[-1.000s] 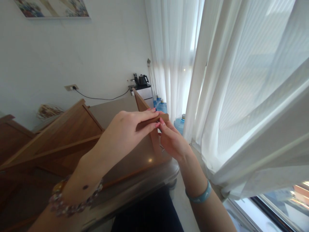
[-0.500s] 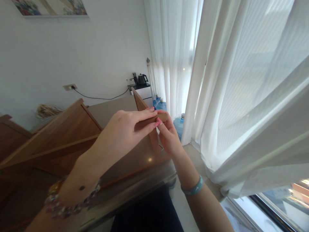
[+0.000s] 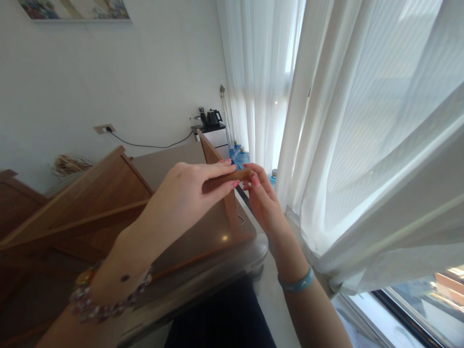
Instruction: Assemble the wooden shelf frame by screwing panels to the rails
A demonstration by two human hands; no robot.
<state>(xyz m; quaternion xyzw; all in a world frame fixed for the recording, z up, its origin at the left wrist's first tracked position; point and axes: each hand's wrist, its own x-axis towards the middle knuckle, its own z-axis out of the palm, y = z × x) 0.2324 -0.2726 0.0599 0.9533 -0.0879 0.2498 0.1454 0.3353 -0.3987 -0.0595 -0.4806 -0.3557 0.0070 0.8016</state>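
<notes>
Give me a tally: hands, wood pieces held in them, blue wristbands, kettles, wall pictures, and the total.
Hands: 2
Wood piece: 1
Blue wristband: 1
Kettle: 1
Wall picture: 1
Total: 6

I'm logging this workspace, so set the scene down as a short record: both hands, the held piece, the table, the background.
Left hand: grips a wooden piece between fingers and thumb
Right hand: fingertips at the piece's right end; firmness of grip unclear
Left wrist: beaded bracelet
Right wrist: light-blue band
On the table: wooden panels; a small bent metal rod
Background: black kettle on a cabinet; white curtains
</notes>
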